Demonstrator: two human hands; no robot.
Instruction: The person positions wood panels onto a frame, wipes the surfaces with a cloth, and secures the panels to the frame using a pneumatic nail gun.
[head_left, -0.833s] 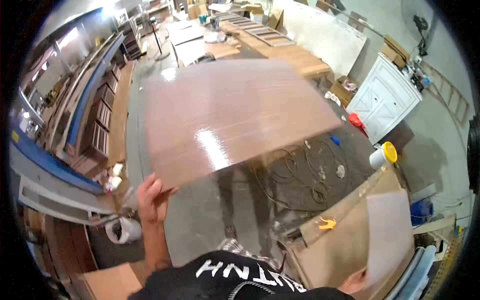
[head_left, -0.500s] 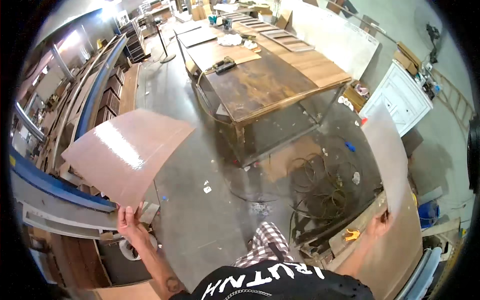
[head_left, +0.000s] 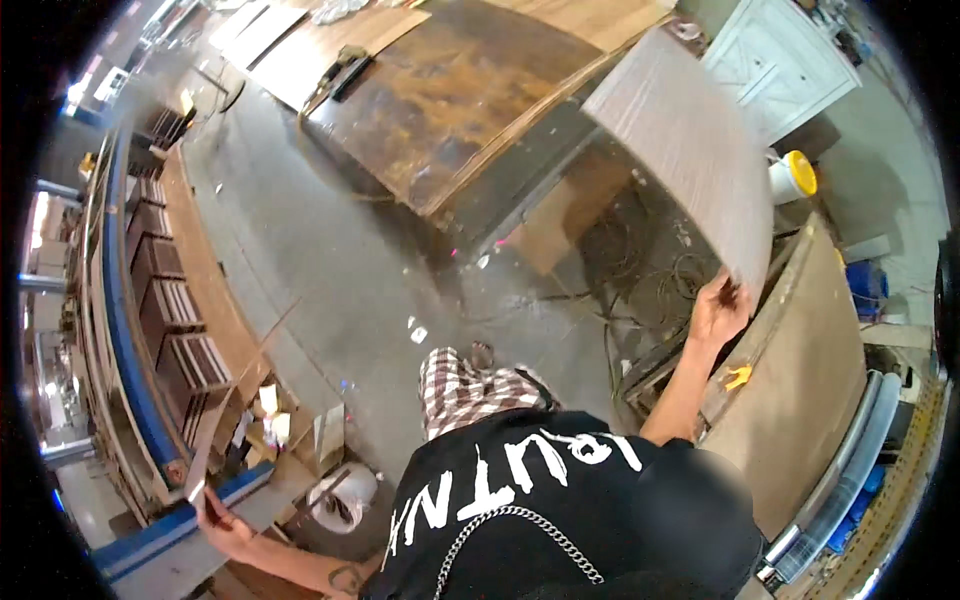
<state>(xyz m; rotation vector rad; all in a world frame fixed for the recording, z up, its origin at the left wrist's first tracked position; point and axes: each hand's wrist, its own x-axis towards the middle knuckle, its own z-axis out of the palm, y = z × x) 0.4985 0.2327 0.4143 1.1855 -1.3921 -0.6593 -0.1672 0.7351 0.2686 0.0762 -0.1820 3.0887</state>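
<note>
Floor (head_left: 300,270), smooth and grey, ran beneath a big wood-topped table stained dark brown and amber (head_left: 450,90). A broad tan board (head_left: 800,400) lay to the person's right. Next in size, a thin, flexible, pale pinkish-grey sheet (head_left: 700,150) arched away from the right hand (head_left: 720,308), whose thumb and fingers pinched its near end. A thin reddish-brown sheet (head_left: 208,440) stood almost edge-on at far left, its lower end nipped between the fingers of the left hand (head_left: 222,525). Smallest was an orange-yellow clamp-like piece (head_left: 738,377) by the tan board's edge.

Handling such bendy sheets well probably called for a firm but light pinch, a gentle bow without creasing, and far ends kept away from the table's corner.

The brown sheet's breadth was lost to its angle, and some right fingertips were hard to make out. Whether the pale sheet's far end touched the table could not be told.
</note>
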